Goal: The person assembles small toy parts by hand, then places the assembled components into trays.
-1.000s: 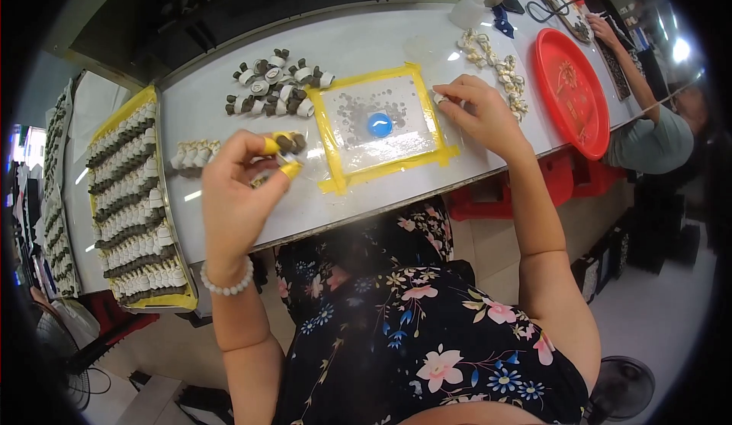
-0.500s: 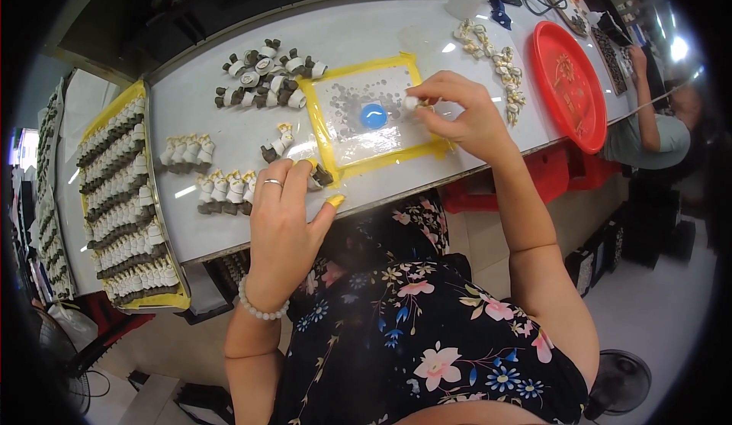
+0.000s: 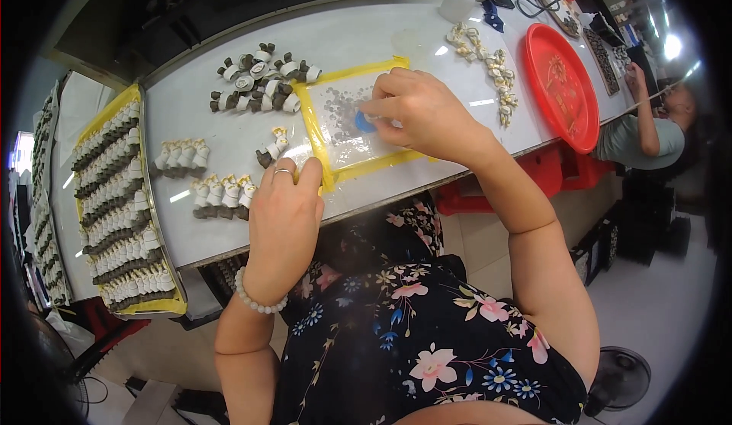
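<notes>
My right hand (image 3: 419, 112) is closed in a pinch above the blue round lid (image 3: 364, 123), which it partly covers. The small white piece in its fingertips is mostly hidden. Lid and hand are over a clear sheet edged with yellow tape (image 3: 311, 131), spotted with grey round marks. My left hand (image 3: 286, 211) is closed near the table's front edge, its fingers curled under and what they hold hidden. Just beyond it lies a white-and-dark figurine (image 3: 273, 146) with a yellow top. A row of similar figurines (image 3: 223, 194) stands to its left.
Behind lie several white-and-dark pieces (image 3: 263, 82). A yellow-edged tray (image 3: 126, 211) of figurine rows is at left. White-and-gold pieces (image 3: 492, 66) lie right of the sheet, beside a red round tray (image 3: 562, 89). Farther right sits another person (image 3: 648, 131).
My right hand has moved left with the white piece, from the sheet's right side to over the blue lid. My left hand's fingers have curled in, and the dark piece under them is now hidden.
</notes>
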`<state>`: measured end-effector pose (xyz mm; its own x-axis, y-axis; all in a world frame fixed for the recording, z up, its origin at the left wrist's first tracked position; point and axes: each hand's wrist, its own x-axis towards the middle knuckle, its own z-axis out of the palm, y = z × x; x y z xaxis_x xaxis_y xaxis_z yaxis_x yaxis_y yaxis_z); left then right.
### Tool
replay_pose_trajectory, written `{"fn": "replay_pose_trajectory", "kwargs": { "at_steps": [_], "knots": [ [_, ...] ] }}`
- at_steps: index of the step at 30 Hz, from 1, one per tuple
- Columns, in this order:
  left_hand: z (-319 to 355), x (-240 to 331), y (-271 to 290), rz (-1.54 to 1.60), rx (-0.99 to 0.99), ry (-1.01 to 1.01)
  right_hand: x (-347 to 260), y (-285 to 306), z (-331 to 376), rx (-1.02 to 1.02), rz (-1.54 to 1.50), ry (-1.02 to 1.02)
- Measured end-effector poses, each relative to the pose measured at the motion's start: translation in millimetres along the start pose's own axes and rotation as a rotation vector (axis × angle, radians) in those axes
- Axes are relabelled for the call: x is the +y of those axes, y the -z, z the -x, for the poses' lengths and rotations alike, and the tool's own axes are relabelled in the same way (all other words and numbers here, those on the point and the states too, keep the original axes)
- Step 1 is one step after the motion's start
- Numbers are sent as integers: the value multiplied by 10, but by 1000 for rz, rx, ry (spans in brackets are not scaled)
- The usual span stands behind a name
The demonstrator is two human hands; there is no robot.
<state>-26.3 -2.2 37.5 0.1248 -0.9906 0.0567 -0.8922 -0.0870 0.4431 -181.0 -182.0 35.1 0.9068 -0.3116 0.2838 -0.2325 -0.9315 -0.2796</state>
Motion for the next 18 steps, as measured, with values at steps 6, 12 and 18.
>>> {"fn": "replay_pose_trajectory", "kwargs": {
  "at_steps": [6, 12, 18],
  "knots": [
    [82, -72, 13, 81, 206, -157, 59, 1, 68, -7, -177, -85],
    [109, 16, -125, 102, 161, 142, -3, 5, 134, 90, -631, -292],
    [46, 22, -146, 95, 229, 11, -22, -21, 170, 97, -719, -379]
  ]
}}
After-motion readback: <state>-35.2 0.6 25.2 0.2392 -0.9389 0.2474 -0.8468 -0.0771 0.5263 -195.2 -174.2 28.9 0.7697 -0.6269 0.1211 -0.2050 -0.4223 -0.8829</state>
